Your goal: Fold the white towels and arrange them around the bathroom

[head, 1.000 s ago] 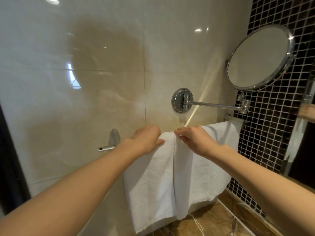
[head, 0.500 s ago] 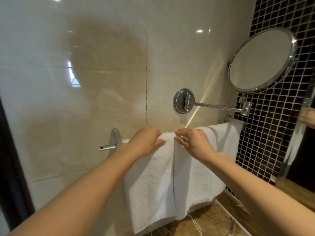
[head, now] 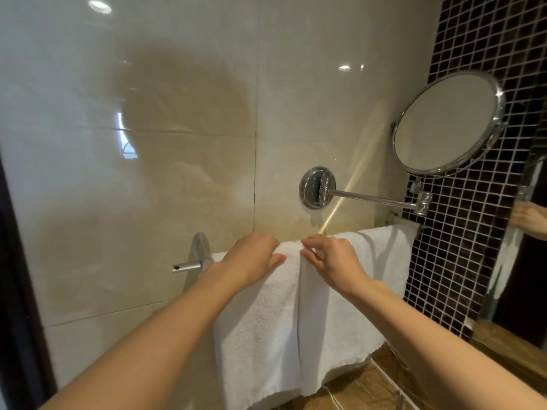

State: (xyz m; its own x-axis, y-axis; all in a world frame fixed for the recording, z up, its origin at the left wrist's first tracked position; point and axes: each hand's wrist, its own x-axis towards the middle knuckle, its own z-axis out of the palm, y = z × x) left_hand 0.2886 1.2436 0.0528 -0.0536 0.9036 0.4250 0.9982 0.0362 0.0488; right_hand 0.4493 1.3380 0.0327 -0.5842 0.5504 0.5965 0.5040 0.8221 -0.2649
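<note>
A: so where's the white towel (head: 260, 335) at?
B: draped over the wall rail (head: 187, 266). left hand (head: 251, 258) and right hand (head: 334, 261) sit close together on top, each pinching its fold.

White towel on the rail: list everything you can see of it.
The white towel looks like terry cloth and is draped over the chrome rail. It hangs in two panels that meet at a vertical edge mid-width, and the hem is uneven. The left hand and right hand grip its top edge on either side of that line.
</note>
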